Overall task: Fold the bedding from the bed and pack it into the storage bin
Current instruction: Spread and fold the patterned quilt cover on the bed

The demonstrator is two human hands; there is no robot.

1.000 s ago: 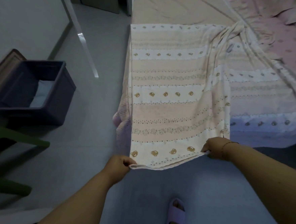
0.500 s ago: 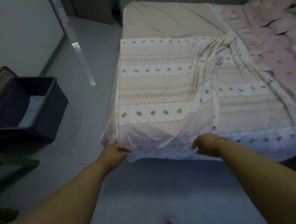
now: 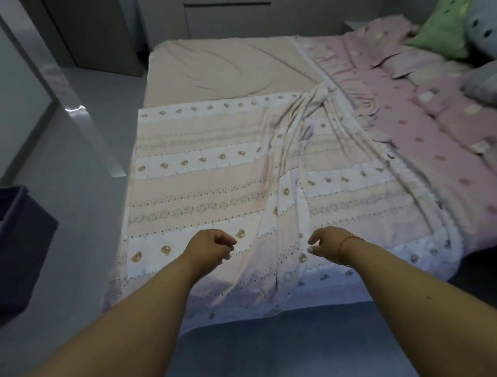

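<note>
- The striped sheet (image 3: pixel 200 185) lies spread over the near left part of the bed (image 3: pixel 220 65), its near edge hanging over the bed's side; a bunched ridge runs from the middle toward the far right.
- It looks thin, soft and light: it should drape, wrinkle and slide easily, so I would take it at the near corners or along the hem, not mid-panel.
- The left hand (image 3: pixel 209 249) hovers above the sheet, fingers curled in loosely, grasping nothing that I can see.
- The right hand (image 3: pixel 327 242) hangs just beside the ridge, fingers relaxed and released.
- The dark storage bin (image 3: pixel 10 248) stands on the floor at the left, well apart from the bed.
- Pink bedding (image 3: pixel 422 127) and pillows (image 3: pixel 446 28) fill the far right.
</note>
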